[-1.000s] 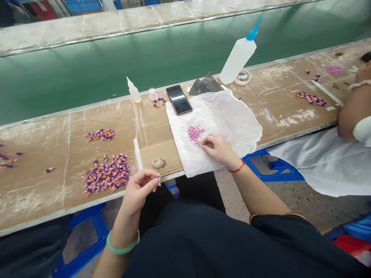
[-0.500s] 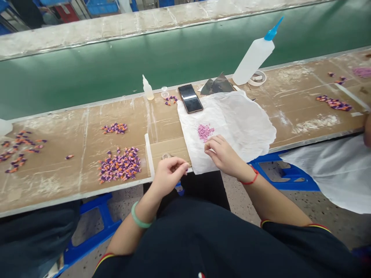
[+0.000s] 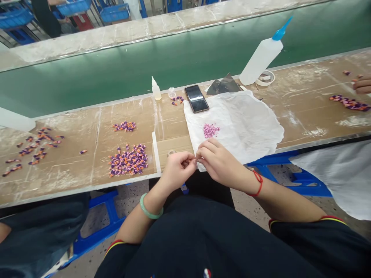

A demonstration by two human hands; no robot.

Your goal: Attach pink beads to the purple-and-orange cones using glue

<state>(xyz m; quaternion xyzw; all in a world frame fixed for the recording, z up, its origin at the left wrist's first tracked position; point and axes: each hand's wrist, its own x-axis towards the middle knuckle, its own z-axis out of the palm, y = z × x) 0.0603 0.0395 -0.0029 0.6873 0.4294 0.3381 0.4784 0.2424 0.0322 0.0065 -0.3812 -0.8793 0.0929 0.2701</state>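
Observation:
My left hand (image 3: 179, 169) is closed in a pinch above the table's front edge; what it holds is too small to name. Fingertip to fingertip with it, my right hand (image 3: 216, 160) is pinched too, its contents hidden. Just beyond the right hand, a small heap of pink beads (image 3: 211, 130) lies on a white cloth (image 3: 240, 116). Left of my hands is a pile of small purple, orange and pink pieces (image 3: 129, 160), with a smaller cluster (image 3: 124, 126) behind it. A clear round object (image 3: 171, 152) sits partly behind my left hand.
A phone (image 3: 196, 99) rests on the cloth's far left corner. Behind stand a small dropper bottle (image 3: 155, 89), a large white bottle with blue nozzle (image 3: 262, 58) and a tape roll (image 3: 265, 78). A co-worker's hand (image 3: 363, 84) is at far right, near more pieces (image 3: 349, 103).
My right hand has moved left and down from beside the beads to meet my left hand. A co-worker's hand has come into view at the right edge. The view has shifted slightly.

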